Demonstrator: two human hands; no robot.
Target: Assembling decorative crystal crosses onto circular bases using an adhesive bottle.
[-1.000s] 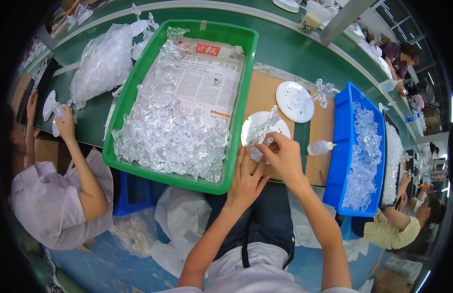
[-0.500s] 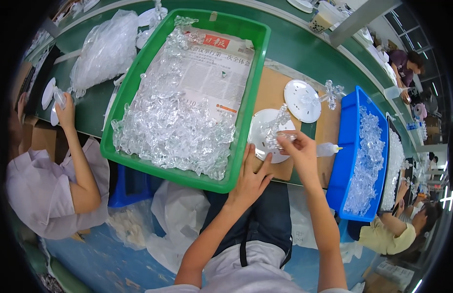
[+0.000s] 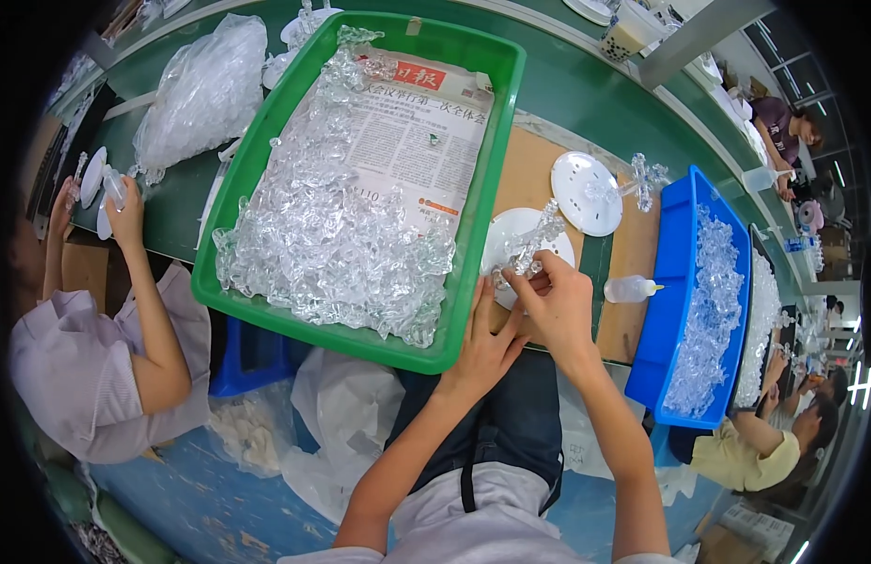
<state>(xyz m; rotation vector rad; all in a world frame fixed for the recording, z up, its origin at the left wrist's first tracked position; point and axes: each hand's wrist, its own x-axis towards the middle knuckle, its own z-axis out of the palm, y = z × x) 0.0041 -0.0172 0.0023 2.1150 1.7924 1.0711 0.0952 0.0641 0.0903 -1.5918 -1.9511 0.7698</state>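
A white round plate (image 3: 504, 228) with small holes lies on brown cardboard in front of me, clear plastic ornament pieces (image 3: 539, 235) standing on it. Fingers spread, my left hand (image 3: 475, 352) rests against the plate's near left edge. My right hand (image 3: 559, 305) is closed in a pinch on a clear plastic piece low over the plate's near side; my fingers partly hide that piece. Just beyond lies a second white plate (image 3: 574, 179), with a clear branched piece (image 3: 645, 179) at its right. A small squeeze bottle (image 3: 629, 289) lies to the right of my right hand.
A large green tray (image 3: 513, 103) to the left holds heaped clear pieces over newspaper (image 3: 407, 141). At the right stands a blue bin (image 3: 673, 282) full of clear pieces. A plastic bag (image 3: 205, 89) sits far left, near a co-worker's hand (image 3: 125, 214). Other people work at the right.
My right hand has moved left and nearer me, toward my left fingers, with the clear piece. My left hand stays nearly in place. The co-worker's other hand has risen at the far left.
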